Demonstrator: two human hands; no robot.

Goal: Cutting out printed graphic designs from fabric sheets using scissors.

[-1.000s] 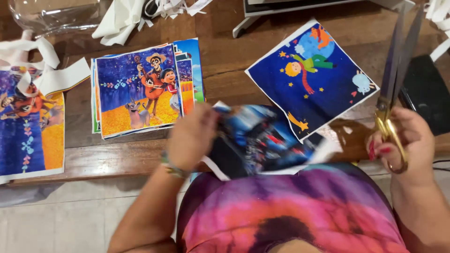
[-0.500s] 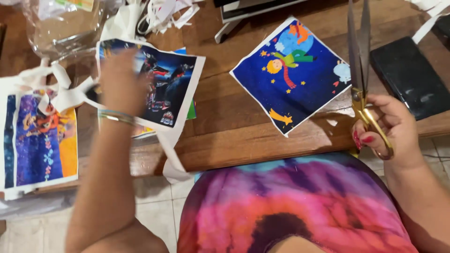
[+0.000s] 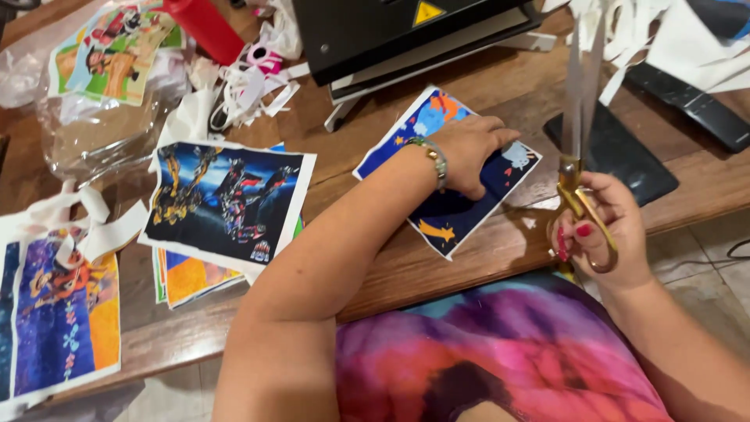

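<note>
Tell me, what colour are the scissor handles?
Gold, on the scissors in the right hand; head view.

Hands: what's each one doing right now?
Left hand: open, palm down on the blue print.
Right hand: closed around the gold-handled scissors.

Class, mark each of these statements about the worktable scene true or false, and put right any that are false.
1. The left hand rests flat on the dark blue cartoon print. True.
2. The right hand holds a red marker pen. False: it holds gold-handled scissors, blades pointing up.
3. The dark robot print lies on top of a stack of prints. True.
4. The wooden table is bare apart from one print. False: prints and white paper scraps lie about.
</note>
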